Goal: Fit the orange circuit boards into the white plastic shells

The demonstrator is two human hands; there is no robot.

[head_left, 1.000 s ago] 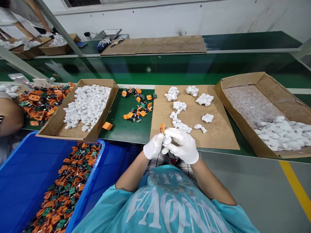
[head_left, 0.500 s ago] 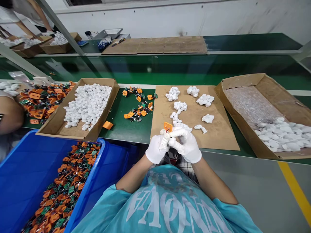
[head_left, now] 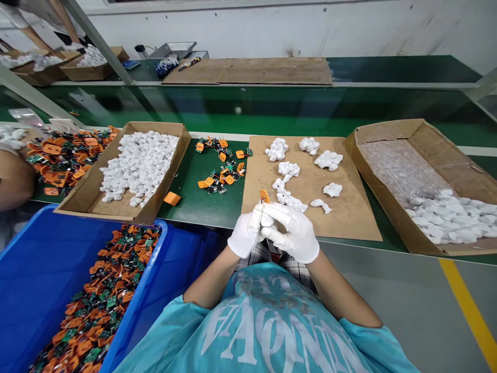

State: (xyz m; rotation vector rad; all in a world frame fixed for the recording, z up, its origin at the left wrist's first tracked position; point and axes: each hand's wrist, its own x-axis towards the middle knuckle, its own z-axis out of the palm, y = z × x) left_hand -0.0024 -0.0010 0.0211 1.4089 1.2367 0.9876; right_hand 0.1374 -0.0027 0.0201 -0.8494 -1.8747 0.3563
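My left hand (head_left: 244, 234), in a white glove, is closed in a pinch at the near edge of the cardboard sheet. From its fingertips sticks up a small wired part with an orange plate (head_left: 264, 196); its lower end is hidden by the fingers. My right hand (head_left: 295, 234), gloved too, presses thumb and fingers together against the left fingertips, just under the orange plate. What it pinches is hidden among the white fingers. Just beyond the hands, small clumps of white pieces (head_left: 292, 201) lie on the cardboard sheet (head_left: 349, 217).
Left stands a carton (head_left: 104, 208) of white pieces; right, another carton (head_left: 407, 217) with white pieces and bubble wrap. Orange-plated circuit parts (head_left: 223, 178) and an orange block (head_left: 172, 198) lie between. A blue bin (head_left: 46, 269) holds more parts. Another person's arm (head_left: 15, 178) is at left.
Both hands have shifted slightly left and closer together. The orange plate has turned, so it looks narrower, and sits a little higher. The clumps stay where they were.
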